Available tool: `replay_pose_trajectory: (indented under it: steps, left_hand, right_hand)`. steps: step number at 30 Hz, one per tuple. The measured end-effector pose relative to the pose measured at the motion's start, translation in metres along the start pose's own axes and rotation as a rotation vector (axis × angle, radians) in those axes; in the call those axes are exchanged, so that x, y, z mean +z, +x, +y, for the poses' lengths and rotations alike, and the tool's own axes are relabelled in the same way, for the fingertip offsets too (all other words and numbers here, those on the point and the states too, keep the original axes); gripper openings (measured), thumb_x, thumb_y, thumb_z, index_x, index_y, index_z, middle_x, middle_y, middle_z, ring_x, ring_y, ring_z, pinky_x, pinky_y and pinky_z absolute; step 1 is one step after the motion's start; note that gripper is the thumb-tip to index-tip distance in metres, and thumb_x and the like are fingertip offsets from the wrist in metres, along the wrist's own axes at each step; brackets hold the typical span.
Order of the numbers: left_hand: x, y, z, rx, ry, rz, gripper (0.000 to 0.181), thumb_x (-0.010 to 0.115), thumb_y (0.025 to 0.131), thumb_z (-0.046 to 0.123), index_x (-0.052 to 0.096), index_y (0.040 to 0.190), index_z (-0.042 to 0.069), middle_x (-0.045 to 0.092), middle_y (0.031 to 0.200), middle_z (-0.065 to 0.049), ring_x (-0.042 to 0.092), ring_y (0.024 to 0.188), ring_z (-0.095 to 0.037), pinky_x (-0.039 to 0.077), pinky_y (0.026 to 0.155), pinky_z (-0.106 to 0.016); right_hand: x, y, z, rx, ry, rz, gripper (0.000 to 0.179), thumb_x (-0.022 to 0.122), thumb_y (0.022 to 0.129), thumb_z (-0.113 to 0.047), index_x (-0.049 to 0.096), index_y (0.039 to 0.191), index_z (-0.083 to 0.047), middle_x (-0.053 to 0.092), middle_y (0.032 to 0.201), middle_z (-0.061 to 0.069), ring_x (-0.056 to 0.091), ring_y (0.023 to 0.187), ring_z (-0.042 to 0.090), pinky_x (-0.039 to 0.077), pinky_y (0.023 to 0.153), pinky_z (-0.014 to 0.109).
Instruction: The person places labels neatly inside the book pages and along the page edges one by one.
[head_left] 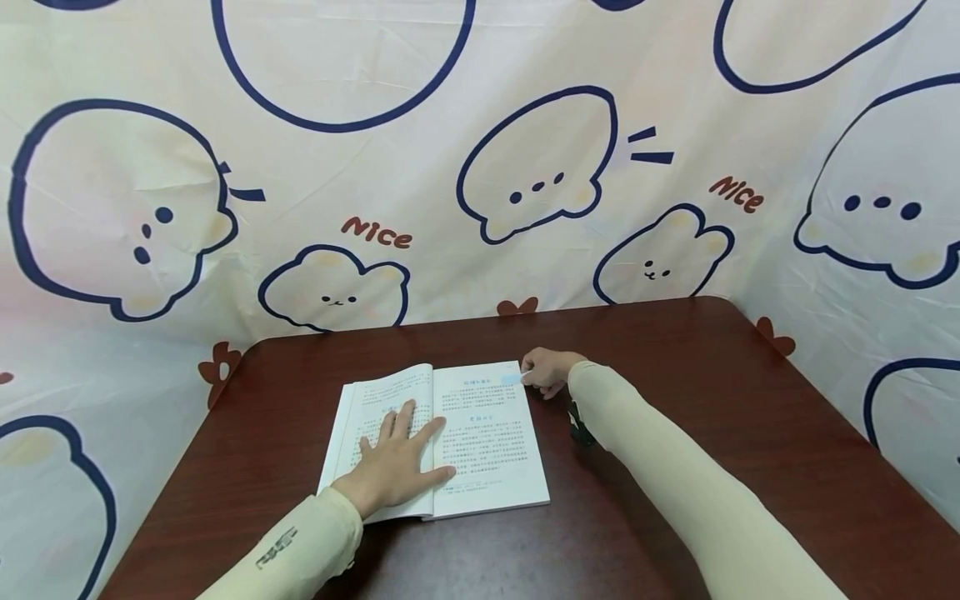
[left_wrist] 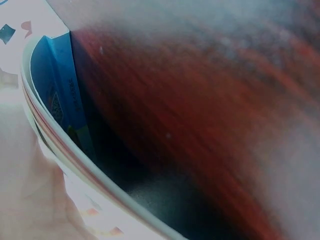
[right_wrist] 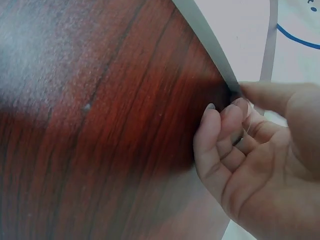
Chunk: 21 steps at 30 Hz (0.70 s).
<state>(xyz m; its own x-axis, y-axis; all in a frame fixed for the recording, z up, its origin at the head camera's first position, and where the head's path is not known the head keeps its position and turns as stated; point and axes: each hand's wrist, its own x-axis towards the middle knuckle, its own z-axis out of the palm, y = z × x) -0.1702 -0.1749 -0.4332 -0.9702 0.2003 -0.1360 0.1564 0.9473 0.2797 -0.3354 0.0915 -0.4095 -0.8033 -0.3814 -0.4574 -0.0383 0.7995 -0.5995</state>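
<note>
Head view, from left to right, as seen from beside the desk (head_left: 615,533).

Item: left hand (head_left: 396,462), fingers spread and laid flat over the left page, thumb and forefinger reaching across the gutter onto the right page. Best use, in my judgement: firm weight along the gutter, since the left leaves bow upward and could spring.

Item: book (head_left: 487,442) of Chinese text, lying open before the person, blue headings on its right page.

Item: pale blue tab (head_left: 511,379), at the upper outer corner of the right page. Whether it is going on or coming off, I cannot tell.

Item: right hand (head_left: 551,371), fingers curled, thumb and fingertips meeting at the page edge; they appear to pinch the tab's outer end, though the contact is mostly hidden. Advised: a light pinch, tab level with the paper, movement slow and straight. A tug upward could crease the corner or lift the leaf.

Surroundings, same order.

Item: left sleeve (head_left: 322,521), cream, dark marking along it.

Item: blue cover (left_wrist: 52,80), under the curved leaves in the left wrist view; its bend may let the book rock.

Item: printed fabric backdrop (head_left: 450,275), cartoon faces and "Nice", behind the desk and down both sides.

Item: dark object (head_left: 579,427) at the right wrist, beyond the page; no obstruction that I can see.

Item: right sleeve (head_left: 675,475), cream, slanting over the desk. The chief hindrance is the right hand itself, masking the tab's end.
</note>
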Motion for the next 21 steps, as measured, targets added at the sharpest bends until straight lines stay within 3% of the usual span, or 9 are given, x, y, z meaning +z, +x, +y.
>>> replay_pose_trajectory:
  steps: [5,8,15,21]
  left_hand:
    - [0.001,0.000,-0.001,0.004,0.000,0.002,0.080,0.062,0.088,0.067,0.041,0.155,0.027,0.013,0.168,-0.024,0.019,0.149,-0.059,0.021,0.099,-0.089]
    - [0.001,0.000,-0.001,0.005,0.003,0.004,0.080,0.062,0.088,0.067,0.042,0.155,0.027,0.014,0.168,-0.024,0.020,0.149,-0.059,0.021,0.098,-0.089]
    - [0.001,0.000,0.000,0.005,0.007,0.008,0.080,0.063,0.089,0.066,0.042,0.155,0.026,0.015,0.168,-0.024,0.021,0.148,-0.059,0.022,0.098,-0.089]
    - [0.001,0.000,-0.001,0.005,0.002,0.007,0.080,0.062,0.089,0.066,0.041,0.155,0.026,0.014,0.168,-0.024,0.021,0.148,-0.059,0.022,0.099,-0.089]
  right_hand:
    - [0.006,0.003,-0.004,0.043,-0.031,0.067,0.043,0.068,0.096,-0.036,0.040,0.071,-0.016,0.038,0.059,-0.003,0.034,0.047,0.011,0.049,0.053,0.025]
    - [0.009,0.007,-0.005,0.061,-0.055,0.101,0.050,0.072,0.093,-0.038,0.035,0.066,-0.017,0.035,0.055,-0.003,0.032,0.045,0.011,0.049,0.050,0.026]
    - [0.012,0.012,-0.007,0.106,-0.107,0.128,0.046,0.072,0.092,-0.041,0.041,0.069,-0.016,0.041,0.061,-0.001,0.041,0.052,0.014,0.051,0.052,0.027]
    - [0.014,0.010,-0.010,0.123,-0.112,0.151,0.037,0.070,0.093,-0.042,0.053,0.082,-0.012,0.052,0.078,0.004,0.052,0.065,0.018,0.054,0.057,0.030]
